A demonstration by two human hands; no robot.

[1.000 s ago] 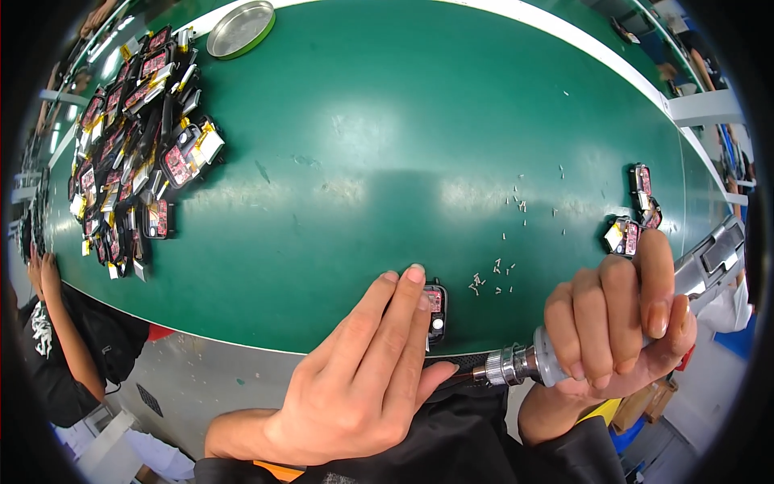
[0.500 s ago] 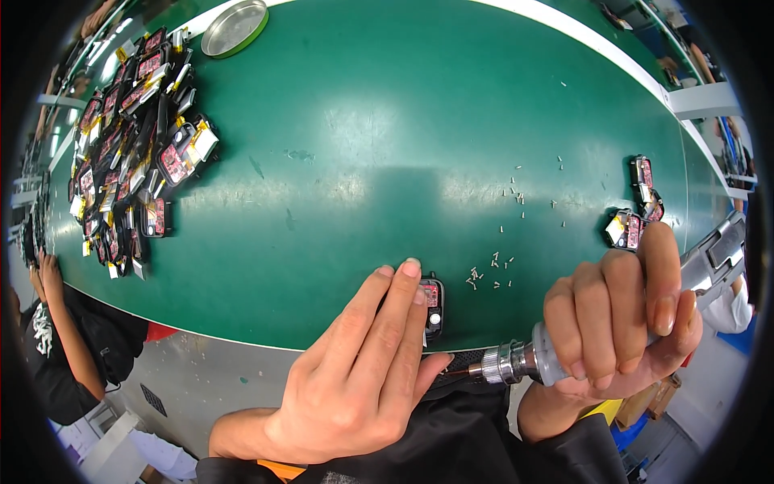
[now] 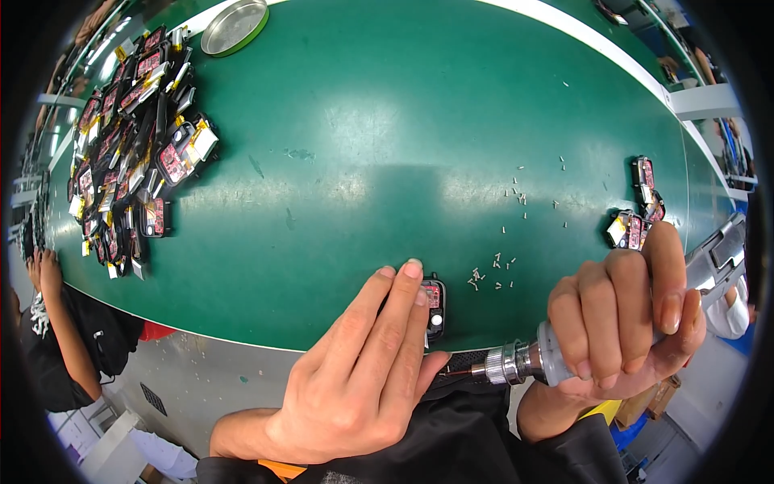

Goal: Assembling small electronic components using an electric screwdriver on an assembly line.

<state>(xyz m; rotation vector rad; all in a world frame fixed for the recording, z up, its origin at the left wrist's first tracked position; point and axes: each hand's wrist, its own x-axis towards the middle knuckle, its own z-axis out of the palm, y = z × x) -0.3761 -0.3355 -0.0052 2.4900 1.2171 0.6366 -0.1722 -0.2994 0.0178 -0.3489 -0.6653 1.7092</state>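
My left hand [image 3: 355, 371] lies over a small black plastic casing [image 3: 436, 310] at the table's near edge, fingers pressed together and extended across its left part. The casing's uncovered right side shows a red circuit board and a round white part. At right, my right hand [image 3: 625, 323] is wrapped round an electric screwdriver [image 3: 506, 365] with a silver collar and grey body. The screwdriver lies sideways, its thin bit pointing left, close to my left thumb and apart from the board. Beyond the casing, several tiny screws [image 3: 476, 278] are scattered on the green table.
A big heap of similar open casings [image 3: 121, 153] with boards and white batteries covers the table's left side. Several more casings [image 3: 629, 230] sit at the right. A round metal tin [image 3: 235, 28] stands at the far edge. Another person's arm [image 3: 68, 331] reaches the table's left edge.
Both hands, the casing and the screwdriver keep nearly the same places; the whole view has shifted very slightly. The person at the left has moved a little.
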